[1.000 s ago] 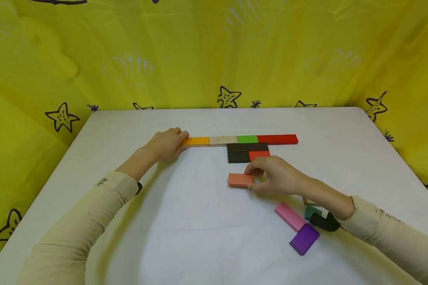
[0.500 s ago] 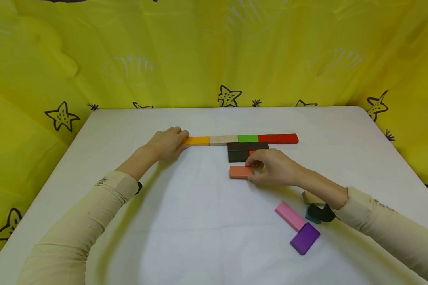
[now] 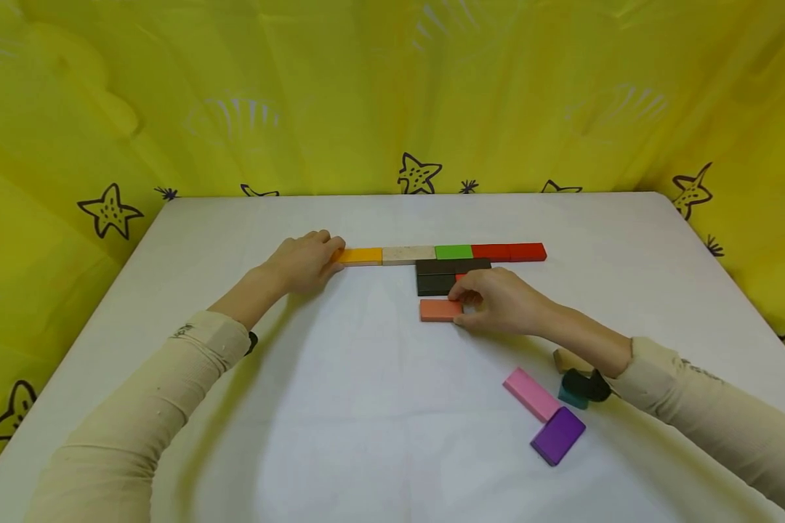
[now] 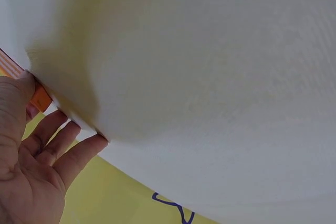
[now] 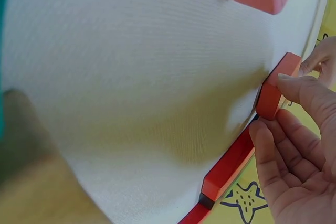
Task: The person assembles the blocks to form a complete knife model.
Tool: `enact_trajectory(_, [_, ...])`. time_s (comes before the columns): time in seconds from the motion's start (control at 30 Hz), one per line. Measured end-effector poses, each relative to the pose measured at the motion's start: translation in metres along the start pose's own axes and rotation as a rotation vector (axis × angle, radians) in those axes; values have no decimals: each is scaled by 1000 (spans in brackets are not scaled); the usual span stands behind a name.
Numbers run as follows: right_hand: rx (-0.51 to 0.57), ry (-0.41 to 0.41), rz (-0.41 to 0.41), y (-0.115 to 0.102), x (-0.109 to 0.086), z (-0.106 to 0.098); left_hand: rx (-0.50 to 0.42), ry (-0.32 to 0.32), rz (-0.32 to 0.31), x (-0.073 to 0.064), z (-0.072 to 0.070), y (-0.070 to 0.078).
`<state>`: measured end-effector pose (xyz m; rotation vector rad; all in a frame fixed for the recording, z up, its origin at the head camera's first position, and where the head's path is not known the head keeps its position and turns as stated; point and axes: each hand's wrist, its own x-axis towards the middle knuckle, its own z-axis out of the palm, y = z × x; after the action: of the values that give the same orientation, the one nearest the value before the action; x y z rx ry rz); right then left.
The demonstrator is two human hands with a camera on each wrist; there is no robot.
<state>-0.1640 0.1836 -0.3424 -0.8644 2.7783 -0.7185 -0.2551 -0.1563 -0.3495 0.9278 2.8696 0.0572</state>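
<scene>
At the left end of a far row, my left hand (image 3: 305, 261) pinches an orange block (image 3: 361, 256) between thumb and fingers; the left wrist view shows the block's end (image 4: 40, 98) by the thumb. Continuing that row rightward are a pale wooden block (image 3: 408, 254), a green block (image 3: 453, 252) and red blocks (image 3: 509, 252). Dark blocks (image 3: 435, 284) lie against its near side. My right hand (image 3: 502, 299) grips the right end of a coral block (image 3: 440, 311), close in front of the dark ones. It partly covers another red block (image 5: 228, 163), seen better in the right wrist view.
Nearer the right forearm lie a pink block (image 3: 530, 394) and a purple block (image 3: 558, 436), touching at their ends. A teal block (image 3: 573, 396) and a light wooden block (image 3: 569, 362) sit partly under the right wrist. A yellow patterned curtain (image 3: 340, 94) hangs behind the white table (image 3: 340, 436).
My right hand has slid the coral block away from me, up close to the dark blocks. The left hand has stayed at the orange block.
</scene>
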Motion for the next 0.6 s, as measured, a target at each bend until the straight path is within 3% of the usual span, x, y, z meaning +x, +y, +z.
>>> enact_trajectory(0.3, [-36, 11, 2, -2, -2, 3, -6, -19, -11, -2, 0, 0])
enact_trajectory(0.6, [-61, 28, 16, -3, -2, 2, -15, 5, 1, -1, 1, 0])
